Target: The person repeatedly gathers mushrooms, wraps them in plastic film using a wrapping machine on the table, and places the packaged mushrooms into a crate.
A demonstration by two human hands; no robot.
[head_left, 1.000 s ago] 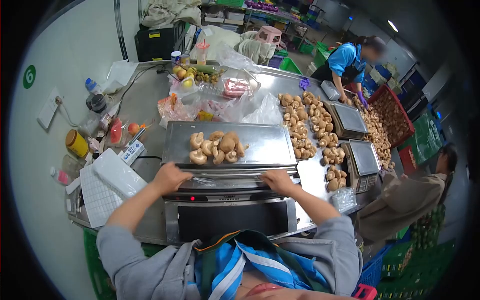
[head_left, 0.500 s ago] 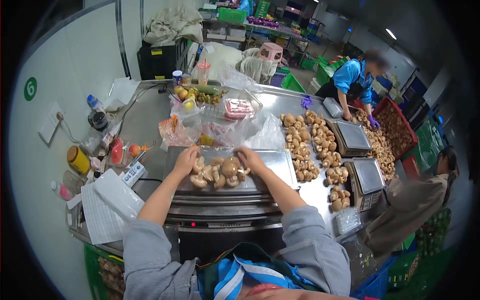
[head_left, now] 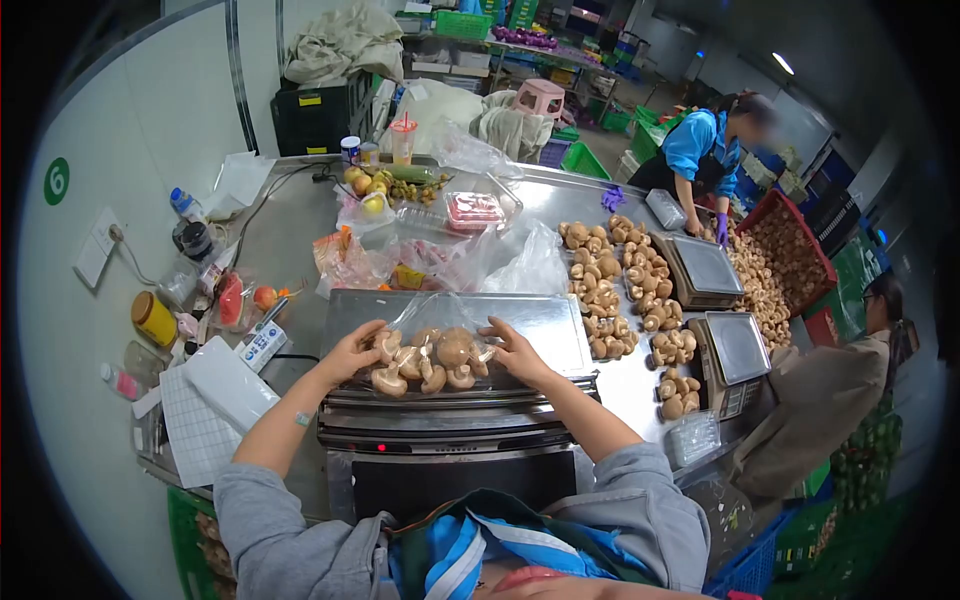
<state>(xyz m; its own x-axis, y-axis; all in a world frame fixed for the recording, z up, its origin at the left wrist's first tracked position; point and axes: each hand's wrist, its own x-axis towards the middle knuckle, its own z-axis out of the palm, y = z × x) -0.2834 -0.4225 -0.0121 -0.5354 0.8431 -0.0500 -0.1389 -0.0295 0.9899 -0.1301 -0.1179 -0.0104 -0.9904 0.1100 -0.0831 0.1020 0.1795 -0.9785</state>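
Note:
A pack of brown-capped mushrooms under clear film lies on the flat metal top of a wrapping machine in front of me. My left hand holds its left side, fingers curved against the outermost mushrooms. At the right side, my right hand has its fingertips and thumb on the film edge, somewhat spread. Loose film rises in a thin sheet behind the mushrooms. Whether a tray sits beneath them is hidden.
Mushroom piles stand to the right beside two scales. Plastic bags, fruit and a red-filled pack lie behind the machine. Papers and jars are at left. A co-worker handles mushrooms; another person is at right.
Both hands have come from the far corners of the film down to the pack's sides. The mushrooms have shifted slightly toward me. The co-worker's gloved hand has moved left.

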